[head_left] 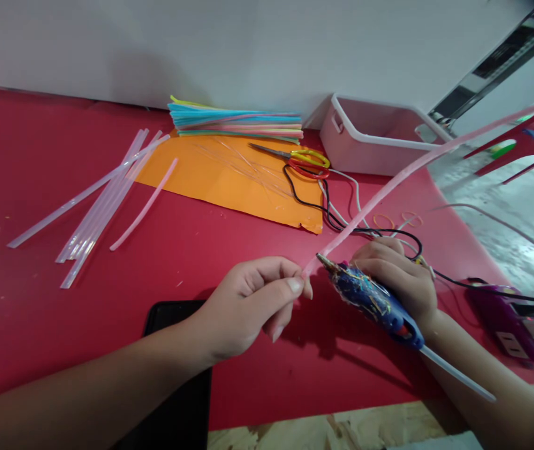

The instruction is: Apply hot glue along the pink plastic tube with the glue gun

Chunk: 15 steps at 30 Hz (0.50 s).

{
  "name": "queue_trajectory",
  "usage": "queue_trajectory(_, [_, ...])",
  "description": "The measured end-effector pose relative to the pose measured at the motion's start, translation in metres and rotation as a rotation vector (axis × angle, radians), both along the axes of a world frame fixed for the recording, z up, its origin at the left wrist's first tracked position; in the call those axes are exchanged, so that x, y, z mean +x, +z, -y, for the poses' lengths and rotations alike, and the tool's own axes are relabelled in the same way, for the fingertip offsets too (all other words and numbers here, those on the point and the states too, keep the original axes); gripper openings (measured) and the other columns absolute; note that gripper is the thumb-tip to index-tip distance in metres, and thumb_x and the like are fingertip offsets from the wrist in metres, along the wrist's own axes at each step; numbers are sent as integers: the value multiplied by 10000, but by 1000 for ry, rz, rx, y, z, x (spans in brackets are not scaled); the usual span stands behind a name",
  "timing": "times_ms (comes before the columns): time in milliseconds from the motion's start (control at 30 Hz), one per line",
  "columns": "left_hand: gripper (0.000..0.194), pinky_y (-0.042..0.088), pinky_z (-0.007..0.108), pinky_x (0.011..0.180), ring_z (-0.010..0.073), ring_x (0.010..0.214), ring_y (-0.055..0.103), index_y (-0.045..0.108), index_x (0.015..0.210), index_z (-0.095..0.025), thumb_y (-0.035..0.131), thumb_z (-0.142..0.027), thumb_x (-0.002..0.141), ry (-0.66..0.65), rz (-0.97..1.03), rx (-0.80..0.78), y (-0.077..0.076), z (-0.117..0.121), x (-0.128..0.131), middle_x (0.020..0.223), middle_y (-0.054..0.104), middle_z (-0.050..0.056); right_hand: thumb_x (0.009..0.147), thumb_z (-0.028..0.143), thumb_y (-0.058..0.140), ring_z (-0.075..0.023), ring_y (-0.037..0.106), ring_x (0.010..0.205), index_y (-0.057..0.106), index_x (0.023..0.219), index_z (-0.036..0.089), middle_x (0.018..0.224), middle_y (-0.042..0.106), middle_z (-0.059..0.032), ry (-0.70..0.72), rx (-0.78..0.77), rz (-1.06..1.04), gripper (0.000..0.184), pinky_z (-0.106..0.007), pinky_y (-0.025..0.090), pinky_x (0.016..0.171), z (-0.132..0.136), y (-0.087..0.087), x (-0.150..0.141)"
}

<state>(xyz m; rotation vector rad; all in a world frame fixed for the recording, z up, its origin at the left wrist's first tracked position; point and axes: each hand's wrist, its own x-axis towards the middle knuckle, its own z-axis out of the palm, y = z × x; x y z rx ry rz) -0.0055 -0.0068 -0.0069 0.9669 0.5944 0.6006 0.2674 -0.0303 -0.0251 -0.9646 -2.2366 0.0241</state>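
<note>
While your left hand (260, 303) pinches the pink stem (389, 185) and your right hand (403, 278) grips the glue gun (371, 303), a slip of its nearby nozzle (327, 261) could burn you.

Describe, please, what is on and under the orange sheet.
On the orange sheet lie thin clear strands, a black cord and part of the scissors; colourful fuzzy sticks overlap its back edge. What is underneath cannot be seen.

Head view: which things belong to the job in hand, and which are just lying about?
In use:
long pink pipe cleaner, in left hand
blue glue gun, in right hand
loaded glue stick

Apparently lying about:
scissors
orange sheet
pink tub
pipe cleaner bundle
loose clear sticks
</note>
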Motion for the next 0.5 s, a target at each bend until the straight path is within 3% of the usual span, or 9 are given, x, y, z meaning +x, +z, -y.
queue_trajectory(500, [208,283,249,531,65,407,310,611,805,-199,651,-329,963,10,-1,-9,1,0,0,437,460,-116,1063,244,595,-193,668,721,692,1009,217,805,706,-20,78,-40,-52,115,-420,452,801,1,0,2])
